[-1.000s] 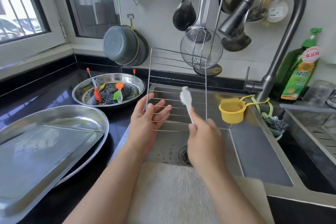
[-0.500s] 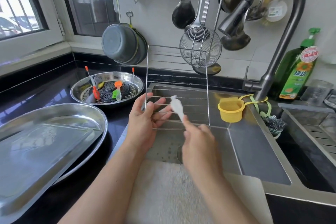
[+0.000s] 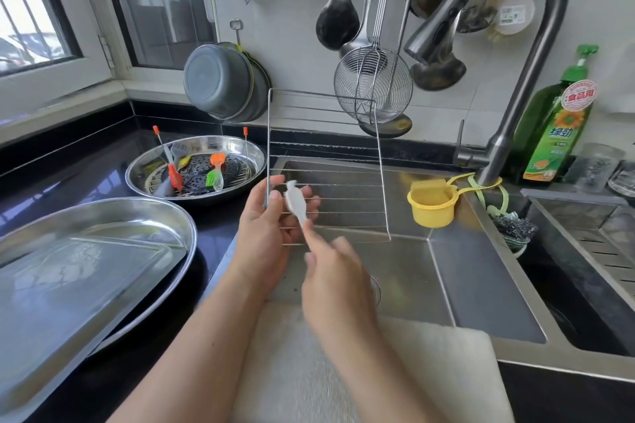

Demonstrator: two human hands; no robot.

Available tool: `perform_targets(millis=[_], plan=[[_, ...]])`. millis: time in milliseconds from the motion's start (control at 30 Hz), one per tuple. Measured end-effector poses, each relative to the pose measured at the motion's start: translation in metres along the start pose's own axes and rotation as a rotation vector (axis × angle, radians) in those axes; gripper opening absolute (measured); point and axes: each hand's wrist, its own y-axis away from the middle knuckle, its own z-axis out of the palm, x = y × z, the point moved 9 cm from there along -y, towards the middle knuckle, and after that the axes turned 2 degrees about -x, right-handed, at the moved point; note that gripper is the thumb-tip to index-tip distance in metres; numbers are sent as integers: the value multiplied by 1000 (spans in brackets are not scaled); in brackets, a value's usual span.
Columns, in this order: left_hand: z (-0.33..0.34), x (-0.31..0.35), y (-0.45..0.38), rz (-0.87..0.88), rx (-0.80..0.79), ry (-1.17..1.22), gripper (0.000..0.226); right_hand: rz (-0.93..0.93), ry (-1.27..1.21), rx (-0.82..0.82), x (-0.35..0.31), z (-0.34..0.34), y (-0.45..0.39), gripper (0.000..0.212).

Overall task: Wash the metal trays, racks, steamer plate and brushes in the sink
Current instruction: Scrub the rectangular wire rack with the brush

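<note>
Wire rack (image 3: pixel 330 161) held upright over the sink (image 3: pixel 481 285), lower edge down in the basin, upper edge in front of the hanging skimmer (image 3: pixel 372 84). Left hand (image 3: pixel 266 233) at the rack's left side, thumb curled over the front of the frame wire, fingers spread behind the bars. Right hand (image 3: pixel 338 285) blurred, gripping the handle of a white brush (image 3: pixel 296 203); exact finger placement cannot be told. Brush head pressed against the bars just beside the left thumb. At 10 o'clock from the hands, round tray (image 3: pixel 196 166) on the counter (image 3: pixel 86 161), holding steamer plate (image 3: pixel 206 172) and orange brush (image 3: pixel 216 170). At 9 o'clock, oval tray (image 3: pixel 113 213) with flat tray (image 3: pixel 62 285) lying in it. At 3 o'clock, yellow cup (image 3: pixel 433 204) hanging below the faucet (image 3: pixel 529 55)
</note>
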Motion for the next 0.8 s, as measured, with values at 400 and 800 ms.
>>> perform_targets(millis=[400, 800], plan=[[-3, 6, 1, -28, 32, 93, 27, 219, 107, 158, 82, -71, -14, 50], [-2, 8, 4, -39, 61, 154, 30, -44, 30, -40, 3, 7, 9, 69]])
